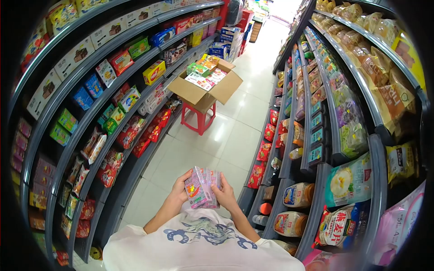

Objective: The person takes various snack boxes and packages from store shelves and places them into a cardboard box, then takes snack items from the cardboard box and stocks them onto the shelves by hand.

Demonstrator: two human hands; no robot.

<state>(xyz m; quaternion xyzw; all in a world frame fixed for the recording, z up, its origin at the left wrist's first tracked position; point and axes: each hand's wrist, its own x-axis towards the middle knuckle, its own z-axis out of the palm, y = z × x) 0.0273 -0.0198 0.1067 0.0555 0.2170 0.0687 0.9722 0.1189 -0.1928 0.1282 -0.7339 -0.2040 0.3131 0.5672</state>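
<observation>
Gripping pink packs [197, 189], near centre: left hand [181, 184] pinching their left edge, right hand [224, 192] the right. Probably light, slick-wrapped, crushable; best held by the sides. Farther out: open carton [186, 90] on red stool [200, 119].

We record: tiled floor [226, 147], carrying one red stool [201, 128] topped by an open cardboard box [185, 89]; left shelves [115, 194], rows of packets [110, 168]; right shelves [376, 176], bagged goods [391, 101] above, brown-lidded jars [296, 195] below.

The packets [195, 192] are pink-purple, the shirt [153, 250] white with blue swirls, the box [190, 92] brown, the stool [200, 126] red, the shelves [376, 165] grey.
</observation>
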